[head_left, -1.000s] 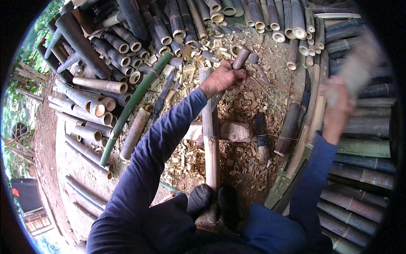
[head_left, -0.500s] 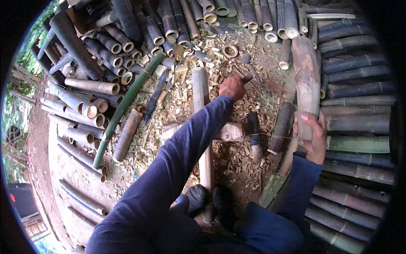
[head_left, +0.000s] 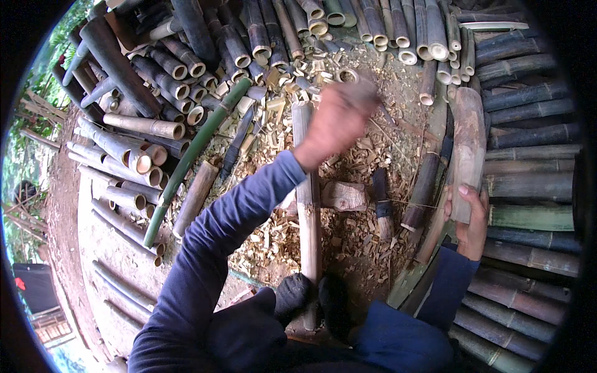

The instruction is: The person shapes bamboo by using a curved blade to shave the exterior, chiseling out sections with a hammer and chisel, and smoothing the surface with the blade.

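Note:
My left hand (head_left: pixel 336 124) is raised over the chips, beyond a pale pole, its fingers closed and smeared by motion. A dark blurred shape shows at its far side; I cannot make out what it is. On the right my right hand (head_left: pixel 471 217) wraps the near end of a thick wooden club (head_left: pixel 469 133), brown and worn at the far end, paler near the hand. The pale pole (head_left: pixel 308 217) runs from between my dark-covered feet (head_left: pixel 292 295), across a short wooden block (head_left: pixel 345 196).
A green bamboo pole (head_left: pixel 198 158), a dark-handled knife (head_left: pixel 236 146) and a short brown bamboo length (head_left: pixel 196 196) lie left. Right of the block is a dark-bound tool (head_left: pixel 382 202). Wood chips (head_left: pixel 273 242) cover the ground; stacked bamboo tubes (head_left: pixel 528 180) fill the right side.
My left hand has lifted from near the ground and come closer, now blurred. The club in my right hand has shifted slightly right and nearer. The whole view has moved a little.

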The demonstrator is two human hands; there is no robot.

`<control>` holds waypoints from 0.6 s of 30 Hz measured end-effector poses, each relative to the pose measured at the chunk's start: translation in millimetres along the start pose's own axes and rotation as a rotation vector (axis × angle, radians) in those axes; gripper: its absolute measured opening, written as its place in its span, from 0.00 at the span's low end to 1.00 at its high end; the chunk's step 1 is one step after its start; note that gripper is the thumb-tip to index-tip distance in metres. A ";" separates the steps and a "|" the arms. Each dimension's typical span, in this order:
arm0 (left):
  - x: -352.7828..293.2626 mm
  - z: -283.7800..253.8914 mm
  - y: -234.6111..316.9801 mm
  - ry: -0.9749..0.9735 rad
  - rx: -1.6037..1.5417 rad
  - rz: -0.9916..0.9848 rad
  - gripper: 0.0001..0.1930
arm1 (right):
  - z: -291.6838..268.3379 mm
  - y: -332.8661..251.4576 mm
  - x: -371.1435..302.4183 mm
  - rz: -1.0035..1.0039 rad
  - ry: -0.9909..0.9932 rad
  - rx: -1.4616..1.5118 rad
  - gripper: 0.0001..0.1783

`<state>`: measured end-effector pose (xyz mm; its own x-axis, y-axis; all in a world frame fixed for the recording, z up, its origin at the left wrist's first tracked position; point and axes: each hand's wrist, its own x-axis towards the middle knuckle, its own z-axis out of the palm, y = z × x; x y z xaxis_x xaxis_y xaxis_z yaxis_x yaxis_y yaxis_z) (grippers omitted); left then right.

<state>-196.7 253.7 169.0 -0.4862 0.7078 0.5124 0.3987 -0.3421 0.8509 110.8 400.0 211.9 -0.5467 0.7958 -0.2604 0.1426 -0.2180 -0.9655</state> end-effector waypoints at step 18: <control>57.4 -33.3 -51.2 -0.245 -0.382 -0.676 0.20 | -4.6 15.1 3.9 0.051 -0.088 -0.002 0.20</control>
<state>-270.9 291.3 158.7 -0.3251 0.9369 -0.1282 -0.2342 0.0516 0.9708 114.6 402.4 196.2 -0.6095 0.7306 -0.3078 0.1735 -0.2559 -0.9510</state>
